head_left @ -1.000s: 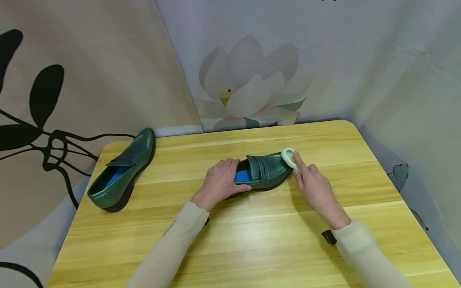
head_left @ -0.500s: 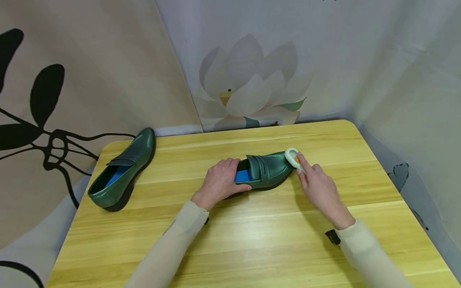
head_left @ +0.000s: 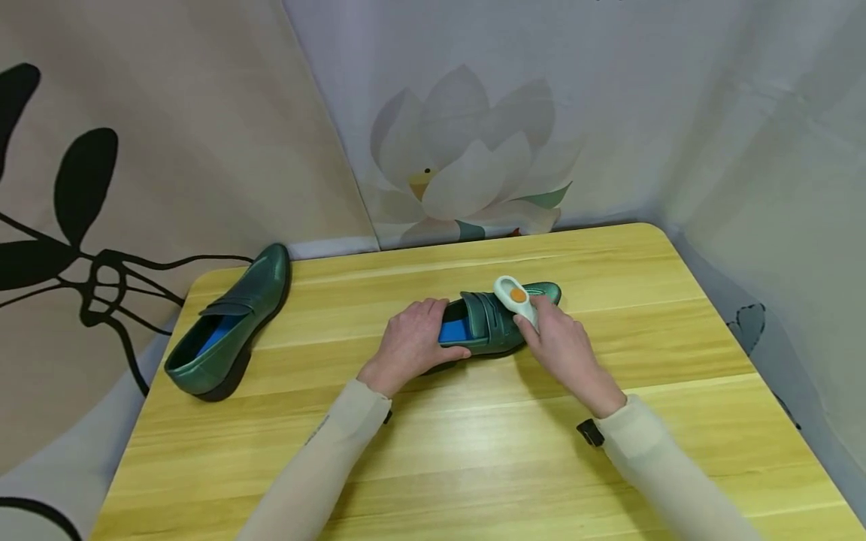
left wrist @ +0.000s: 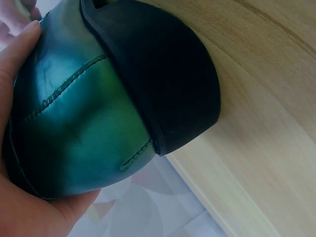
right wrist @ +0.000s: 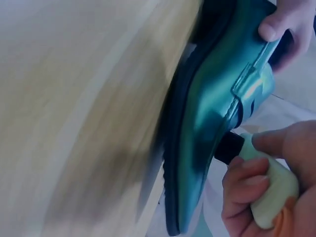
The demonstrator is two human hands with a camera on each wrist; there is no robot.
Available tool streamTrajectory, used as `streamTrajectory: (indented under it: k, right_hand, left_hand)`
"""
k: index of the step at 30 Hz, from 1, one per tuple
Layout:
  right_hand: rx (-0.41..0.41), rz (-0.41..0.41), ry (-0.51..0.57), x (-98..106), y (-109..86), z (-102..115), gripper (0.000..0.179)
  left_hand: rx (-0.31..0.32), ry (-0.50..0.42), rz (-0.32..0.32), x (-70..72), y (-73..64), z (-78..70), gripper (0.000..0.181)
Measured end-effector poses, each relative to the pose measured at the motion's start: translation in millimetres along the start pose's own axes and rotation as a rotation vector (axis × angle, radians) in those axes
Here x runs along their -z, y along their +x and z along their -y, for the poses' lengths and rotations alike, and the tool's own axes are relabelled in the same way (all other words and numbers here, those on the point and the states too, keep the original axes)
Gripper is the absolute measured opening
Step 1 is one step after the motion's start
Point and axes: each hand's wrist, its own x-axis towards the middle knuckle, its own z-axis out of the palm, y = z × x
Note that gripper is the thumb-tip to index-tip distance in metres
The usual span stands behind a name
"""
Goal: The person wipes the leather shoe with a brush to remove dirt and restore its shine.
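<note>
A green loafer with a blue insole stands on the table, toe pointing right. My left hand grips its heel end, thumb on the near side and fingers over the far side. The left wrist view shows the rounded green back and black heel up close. In my right hand is a small pale shoe brush with an orange spot, held across the front upper near the strap. Its dark head meets the upper in the right wrist view, the fingers curled round the pale handle.
A second green loafer stands at the table's left edge, toe toward the back. The wooden table has rounded back corners. Pale printed fabric hangs close behind it.
My right hand has moved the brush left, from the loafer's toe tip to near the strap, and the brush has tilted. My left hand keeps its hold on the heel.
</note>
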Motion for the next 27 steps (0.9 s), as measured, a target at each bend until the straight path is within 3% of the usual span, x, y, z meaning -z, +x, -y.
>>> streamTrajectory:
  k: [4, 9, 15, 23, 27]
  right_hand:
    - [-0.015, 0.015, -0.033, 3, 2.5, 0, 0.048]
    - [-0.068, -0.008, -0.084, 18, 3.4, -24, 0.048]
    - [-0.117, -0.056, -0.071, 29, 3.3, -43, 0.048]
    - [0.024, 0.019, -0.054, 11, -12.4, -19, 0.048]
    - [0.025, 0.002, -0.053, 9, -17.5, -19, 0.047]
  left_hand:
    - [0.007, -0.002, 0.004, -0.5, -0.8, -0.3, 0.093]
    - [0.007, 0.009, -0.001, -1.2, -1.0, -0.2, 0.093]
    - [-0.002, 0.016, -0.003, -2.6, -0.3, 0.7, 0.093]
    - [0.011, 0.003, 0.004, -1.3, 0.2, -0.5, 0.094]
    - [0.009, 0.000, 0.004, -1.0, 0.2, -0.6, 0.093]
